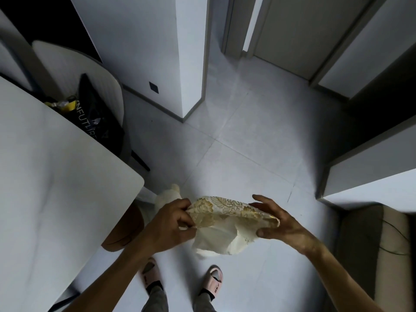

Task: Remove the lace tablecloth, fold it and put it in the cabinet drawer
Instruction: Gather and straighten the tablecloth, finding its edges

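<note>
The lace tablecloth (pixel 225 224), cream with a gold flower pattern, is bunched into a small bundle in the air over the floor, between both hands. My left hand (pixel 171 224) pinches its left edge with curled fingers. My right hand (pixel 274 224) holds its right end, thumb underneath and fingers spread over the top. A loose part of the cloth hangs down below the hands. No cabinet drawer shows plainly in this view.
A white table (pixel 56 188) fills the left side. Behind it stands a chair (pixel 67 64) with a black bag (pixel 96 115) on it. A wall corner (pixel 191 64) rises ahead, doors (pixel 292 34) beyond. White cabinet tops (pixel 371 172) and a beige seat (pixel 364 255) lie right. My slippered feet (pixel 213 280) stand on grey tiles.
</note>
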{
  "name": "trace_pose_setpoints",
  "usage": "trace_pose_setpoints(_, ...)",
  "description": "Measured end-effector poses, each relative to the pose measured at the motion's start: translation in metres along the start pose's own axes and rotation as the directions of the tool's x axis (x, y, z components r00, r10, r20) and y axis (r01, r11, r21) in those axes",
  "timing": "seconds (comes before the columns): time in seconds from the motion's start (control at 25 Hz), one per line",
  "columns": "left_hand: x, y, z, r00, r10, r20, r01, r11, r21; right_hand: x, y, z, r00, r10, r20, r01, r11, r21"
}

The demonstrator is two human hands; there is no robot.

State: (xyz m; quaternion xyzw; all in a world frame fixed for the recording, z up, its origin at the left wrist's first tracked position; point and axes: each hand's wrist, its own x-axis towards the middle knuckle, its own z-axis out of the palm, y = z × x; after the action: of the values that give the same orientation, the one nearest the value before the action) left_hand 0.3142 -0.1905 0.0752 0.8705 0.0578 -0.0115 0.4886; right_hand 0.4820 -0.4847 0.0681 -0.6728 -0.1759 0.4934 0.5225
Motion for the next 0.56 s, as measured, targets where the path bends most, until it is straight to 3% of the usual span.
trace_pose_setpoints(0.08, 0.001, 0.001, -0.013, 0.999, -0.018, -0.041, 0.017, 1.0, -0.025, 0.003, 0.012, 0.005, 0.999, -0.032, -0.019, 0.027, 0.976, -0.216)
trace_pose_setpoints(0.16, -0.001, 0.001, -0.024, 0.994, -0.08, -0.071, 0.072, 0.991, -0.112, 0.011, 0.026, 0.007, 0.976, -0.194, -0.097, 0.112, 0.833, -0.541)
trace_pose_setpoints(0.2, -0.001, 0.001, -0.029, 0.992, -0.116, -0.059, 0.104, 0.98, -0.171, 0.016, 0.029, 0.01, 0.95, -0.281, -0.137, 0.147, 0.788, -0.597)
trace_pose_setpoints(0.28, -0.002, 0.003, -0.039, 0.989, -0.14, -0.054, 0.126, 0.97, -0.21, 0.026, 0.023, 0.014, 0.909, -0.334, -0.247, 0.173, 0.845, -0.506)
trace_pose_setpoints(0.36, -0.003, 0.003, -0.053, 0.991, -0.123, -0.048, 0.11, 0.969, -0.221, 0.036, 0.006, 0.015, 0.878, -0.339, -0.339, 0.26, 0.931, -0.258)
trace_pose_setpoints(0.44, -0.005, -0.001, -0.062, 0.998, -0.07, 0.011, 0.071, 0.978, -0.197, 0.042, -0.021, 0.014, 0.845, -0.355, -0.399, 0.351, 0.932, -0.088)
trace_pose_setpoints(0.56, -0.01, -0.008, -0.059, 0.992, -0.026, 0.126, 0.031, 0.999, -0.041, 0.05, -0.07, 0.014, 0.785, -0.423, -0.452, 0.425, 0.899, -0.103)
